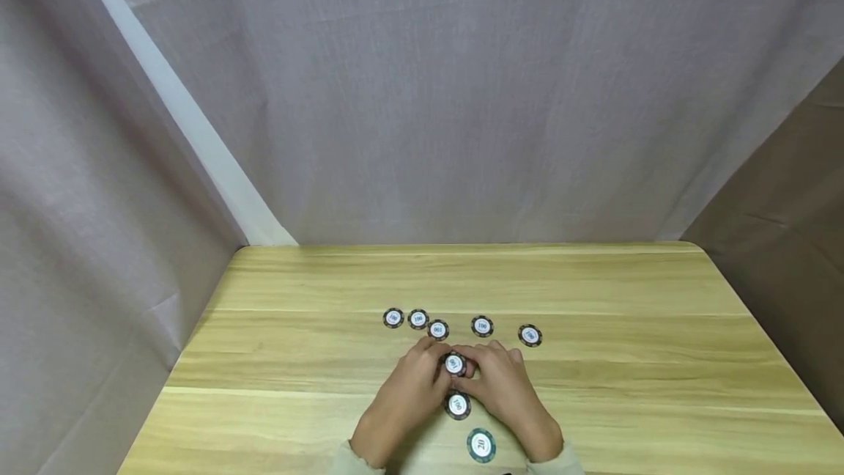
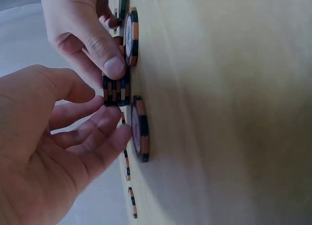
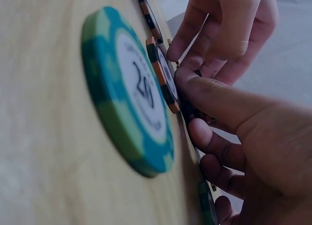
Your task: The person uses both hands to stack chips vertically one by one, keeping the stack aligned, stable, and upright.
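Between both hands stands a small stack of black-and-orange poker chips (image 1: 455, 363), the top one marked 100. My right hand (image 1: 499, 380) pinches it from the right, the thumb lying along its near side. From the left, my left hand (image 1: 414, 381) has curled fingers and thumb against the stack (image 2: 116, 92). A black 100 chip (image 1: 458, 404) lies flat just in front, near the thumbs. Closer to me is a green 20 chip (image 1: 481, 445). Another black chip (image 2: 140, 130) lies close to the left fingers, and a dark green chip (image 3: 207, 205) shows beneath the right fingers.
Beyond the hands, several black 100 chips lie flat in a loose row, from the leftmost chip (image 1: 393, 317) to the rightmost chip (image 1: 530, 335). The wooden table (image 1: 626, 387) meets a grey curtain (image 1: 422, 108) at its back edge, with more cloth at both sides.
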A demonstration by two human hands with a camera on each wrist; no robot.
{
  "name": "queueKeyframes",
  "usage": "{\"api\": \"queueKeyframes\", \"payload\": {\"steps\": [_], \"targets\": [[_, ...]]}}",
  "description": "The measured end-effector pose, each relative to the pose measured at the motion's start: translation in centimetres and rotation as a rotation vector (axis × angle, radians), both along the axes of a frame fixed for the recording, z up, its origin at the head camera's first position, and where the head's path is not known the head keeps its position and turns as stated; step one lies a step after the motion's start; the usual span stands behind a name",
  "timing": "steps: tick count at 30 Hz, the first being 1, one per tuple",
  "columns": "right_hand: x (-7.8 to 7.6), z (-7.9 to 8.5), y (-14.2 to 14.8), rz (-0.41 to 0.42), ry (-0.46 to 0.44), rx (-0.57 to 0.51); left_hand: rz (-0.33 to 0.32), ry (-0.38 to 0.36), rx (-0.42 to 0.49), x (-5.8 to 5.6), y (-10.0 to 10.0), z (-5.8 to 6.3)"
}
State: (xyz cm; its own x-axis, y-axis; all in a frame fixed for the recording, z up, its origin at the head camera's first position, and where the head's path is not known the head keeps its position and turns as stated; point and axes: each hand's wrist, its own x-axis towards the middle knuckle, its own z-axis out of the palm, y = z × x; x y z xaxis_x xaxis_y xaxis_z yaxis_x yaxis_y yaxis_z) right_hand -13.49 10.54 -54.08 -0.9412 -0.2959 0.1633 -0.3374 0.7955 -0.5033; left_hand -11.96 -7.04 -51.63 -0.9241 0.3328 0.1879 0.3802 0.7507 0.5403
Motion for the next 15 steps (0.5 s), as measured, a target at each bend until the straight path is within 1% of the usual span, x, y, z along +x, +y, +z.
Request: {"api": "queueKeyframes", "payload": {"steps": [3, 5, 9, 12, 15], "targets": [[0.0, 0.0, 0.0, 0.001, 0.006, -0.015, 0.028, -0.003, -0.02, -0.4, -0.7, 0.4], [0.0, 0.1, 0.0, 0.001, 0.001, -0.024, 0.06, 0.008, -0.04, -0.8, -1.3, 0.7], [-0.1, 0.1, -0.1, -0.012, -0.031, -0.034, 0.155, 0.049, -0.052, -2.0, -2.7, 0.9], [-0.1, 0.1, -0.1, -0.019, -0.04, -0.042, 0.24, 0.077, -0.06, -2.8, -3.6, 0.7], [-0.1, 0.1, -0.1, -0.02, -0.036, -0.051, 0.315, 0.089, -0.09, -3.6, -4.4, 0.4]]}}
